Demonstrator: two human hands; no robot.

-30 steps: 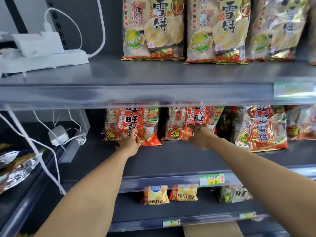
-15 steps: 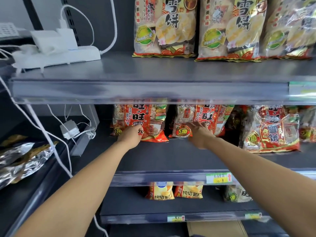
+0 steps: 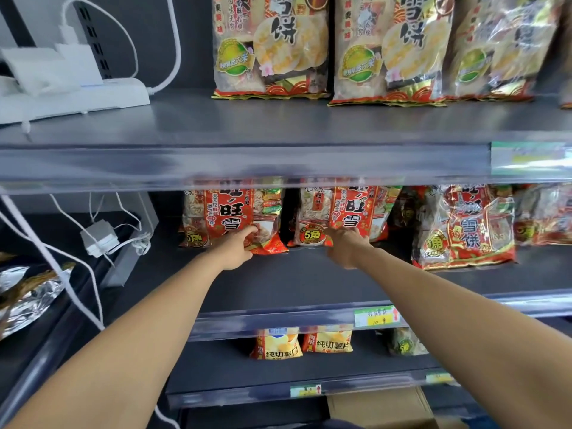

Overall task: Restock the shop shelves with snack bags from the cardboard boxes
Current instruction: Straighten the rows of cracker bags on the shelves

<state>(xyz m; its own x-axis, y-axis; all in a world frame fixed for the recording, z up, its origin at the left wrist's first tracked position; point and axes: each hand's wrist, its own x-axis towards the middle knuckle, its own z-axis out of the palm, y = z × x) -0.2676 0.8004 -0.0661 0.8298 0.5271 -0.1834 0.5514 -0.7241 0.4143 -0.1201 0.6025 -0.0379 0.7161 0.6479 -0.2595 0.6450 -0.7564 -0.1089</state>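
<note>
Two red snack bags stand side by side at the back of the middle shelf (image 3: 278,283). My left hand (image 3: 238,247) reaches in, and its outstretched fingers press the lower front of the left red bag (image 3: 227,212). My right hand (image 3: 346,246) does the same against the bottom of the second red bag (image 3: 351,209), fingers straight. A third, larger red bag (image 3: 464,230) stands further right, untouched. A cardboard box (image 3: 377,407) shows partly below the lowest shelf.
Big rice-cracker bags (image 3: 269,44) line the upper shelf, beside a white power strip (image 3: 77,94) with cables hanging down the left. Foil bags (image 3: 28,292) lie on the left unit. Yellow chip bags (image 3: 275,346) sit on the lower shelf.
Both hands have stayed at the two red bags, the left sliding toward its bag's lower right corner. The view has shifted slightly and drawn closer.
</note>
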